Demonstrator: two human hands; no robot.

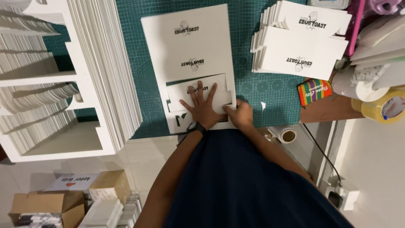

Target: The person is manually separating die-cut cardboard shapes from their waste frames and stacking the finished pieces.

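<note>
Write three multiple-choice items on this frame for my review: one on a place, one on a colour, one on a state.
1. Where does the roll of tape lie?
A. at the right edge of the view
B. on the left shelves
C. under the left hand

2. What colour is the cutting mat?
A. red
B. teal green
C. yellow

3. How is the left hand placed?
A. curled in a fist
B. lifted off the table
C. flat with fingers spread on the white card sheet

Key: 1 A, the tape sits far right beside the mat. 2 B, the gridded mat is teal green. 3 C, the palm presses down, fingers splayed; the right hand rests beside it.
</note>
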